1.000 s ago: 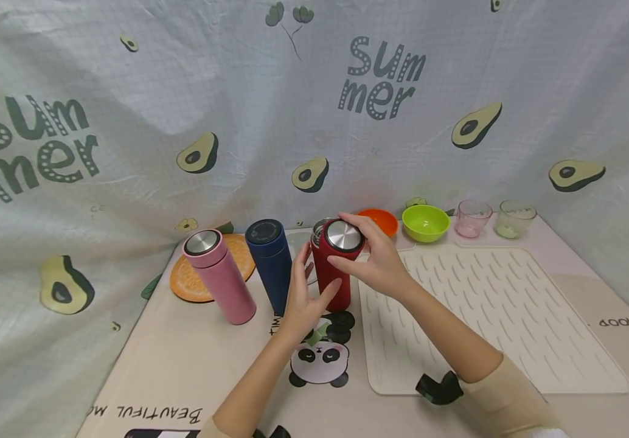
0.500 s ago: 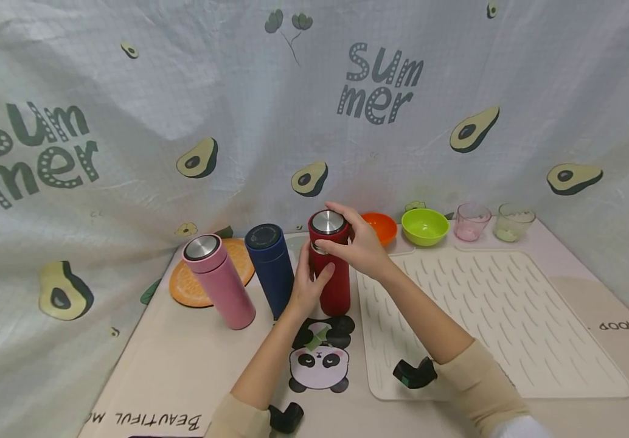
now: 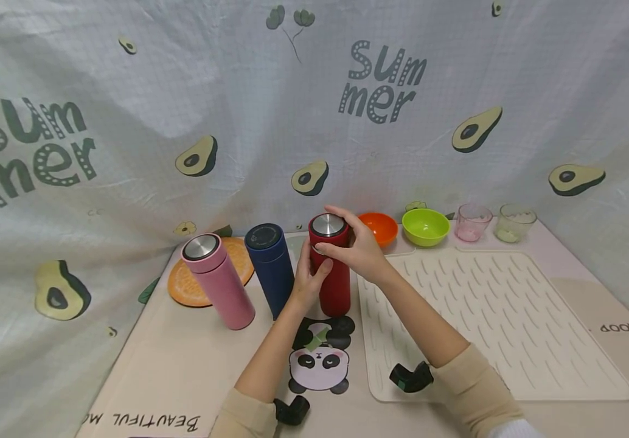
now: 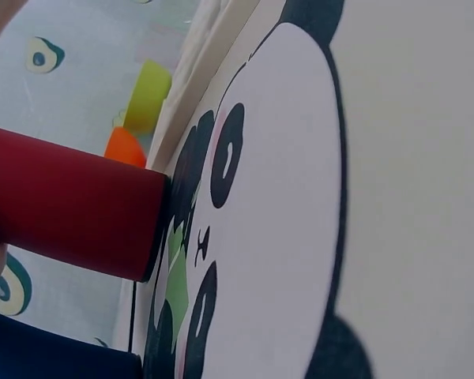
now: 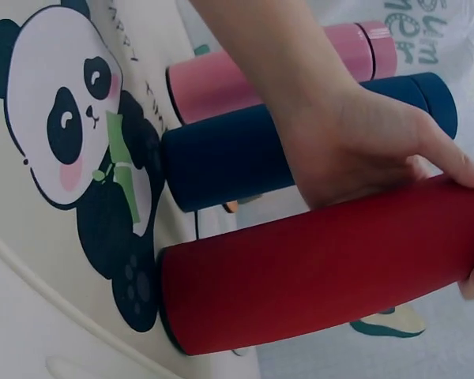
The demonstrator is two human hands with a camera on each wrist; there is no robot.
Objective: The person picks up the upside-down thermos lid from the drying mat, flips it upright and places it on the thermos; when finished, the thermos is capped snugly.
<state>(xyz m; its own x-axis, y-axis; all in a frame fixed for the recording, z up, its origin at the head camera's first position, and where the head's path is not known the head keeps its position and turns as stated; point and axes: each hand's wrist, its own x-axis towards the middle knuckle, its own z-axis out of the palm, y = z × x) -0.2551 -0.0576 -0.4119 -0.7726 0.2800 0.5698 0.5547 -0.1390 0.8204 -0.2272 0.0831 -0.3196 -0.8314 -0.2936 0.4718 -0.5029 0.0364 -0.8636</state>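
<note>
A red thermos flask (image 3: 336, 295) stands upright in the middle of the table. Round its upper body my left hand (image 3: 308, 281) grips from the left. My right hand (image 3: 362, 250) holds the red lid (image 3: 328, 225) with its steel top, thumb in front and fingers behind; the lid sits on the flask's mouth. In the right wrist view the left hand (image 5: 351, 146) reaches to the red flask (image 5: 300, 272) near its top. Just left of the hands stands a dark blue flask (image 3: 274, 274), and further left a pink flask (image 3: 224, 289).
An orange-slice placemat (image 3: 188, 283) lies behind the pink flask. To the right is a ridged cream mat (image 3: 473, 316). Along the back stand an orange bowl (image 3: 381, 228), a green bowl (image 3: 426, 226), a pink glass (image 3: 472, 222) and a greenish glass (image 3: 513, 223).
My right hand has moved the lid left from beside the flask's open steel mouth onto it. During the last half second the lid has come down slightly, and the steel neck is now covered.
</note>
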